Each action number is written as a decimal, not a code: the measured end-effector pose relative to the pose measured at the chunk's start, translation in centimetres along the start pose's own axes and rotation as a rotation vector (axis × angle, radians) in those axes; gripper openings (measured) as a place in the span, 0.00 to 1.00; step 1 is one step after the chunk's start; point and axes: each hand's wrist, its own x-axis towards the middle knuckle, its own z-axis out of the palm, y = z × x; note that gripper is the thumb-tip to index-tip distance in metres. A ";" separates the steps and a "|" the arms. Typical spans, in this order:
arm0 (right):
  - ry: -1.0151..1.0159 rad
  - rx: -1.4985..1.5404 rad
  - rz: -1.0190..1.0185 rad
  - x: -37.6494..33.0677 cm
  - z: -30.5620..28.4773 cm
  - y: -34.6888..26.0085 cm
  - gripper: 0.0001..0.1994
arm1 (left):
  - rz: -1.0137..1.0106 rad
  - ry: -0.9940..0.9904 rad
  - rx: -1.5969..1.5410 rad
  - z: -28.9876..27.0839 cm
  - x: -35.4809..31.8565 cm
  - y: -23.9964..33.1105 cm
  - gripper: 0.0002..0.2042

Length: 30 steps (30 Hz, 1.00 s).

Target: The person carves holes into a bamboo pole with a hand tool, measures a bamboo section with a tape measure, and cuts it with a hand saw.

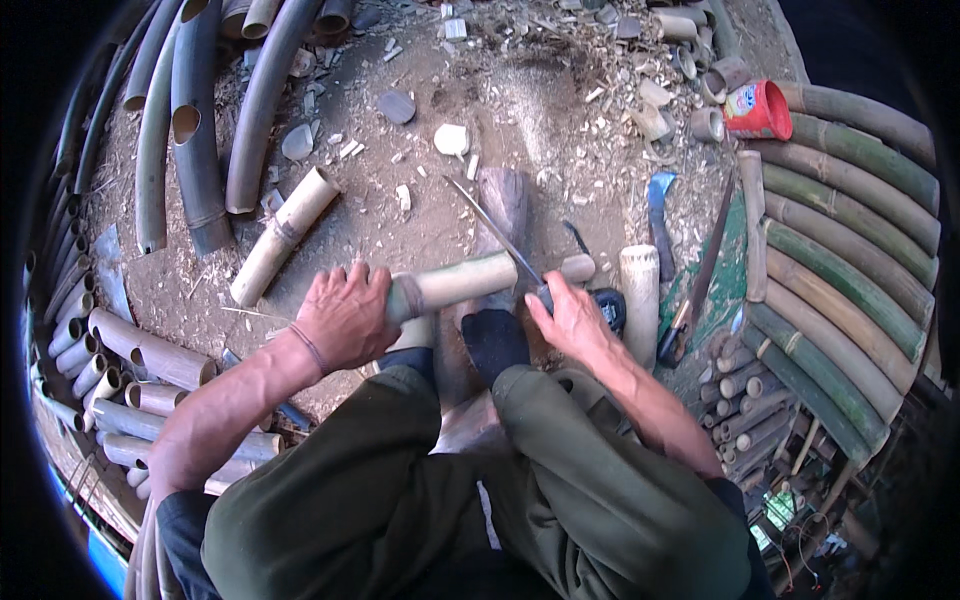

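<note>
My left hand (pixel 345 318) is closed round the left end of a short pale bamboo tube (pixel 465 281). The tube lies nearly level across a wooden log (pixel 504 200), its right end tilted slightly up. In my right hand (pixel 575 325) is a knife (pixel 488 220), gripped by its dark handle. Its thin blade points up and to the left, passing close by the tube's right end; whether the two touch I cannot tell. My dark-socked foot (pixel 495 343) rests on the log just below the tube.
Another bamboo tube (pixel 285 237) lies at the left, and a pale one (pixel 640 290) at the right. A blue-ended blade (pixel 660 215), a long saw-like tool (pixel 712 262) and a red tub (pixel 760 110) lie beyond. Long bamboo poles (pixel 850 260) flank the right; chips litter the ground.
</note>
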 end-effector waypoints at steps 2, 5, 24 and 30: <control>0.032 0.034 -0.016 -0.5 0.1 0.5 0.17 | 0.041 -0.272 -0.182 -0.4 0.9 -1.1 0.31; 0.068 0.082 -0.021 -0.9 -0.9 -0.3 0.19 | -0.007 -0.393 -0.425 -3.0 2.5 -1.9 0.29; 0.442 0.226 -0.480 0.6 -1.5 -2.0 0.17 | -0.007 -0.014 -0.133 -3.1 1.9 -1.2 0.20; 0.177 0.244 -0.200 0.7 -2.3 -2.7 0.17 | 0.006 0.068 -0.085 -1.5 1.0 -0.4 0.25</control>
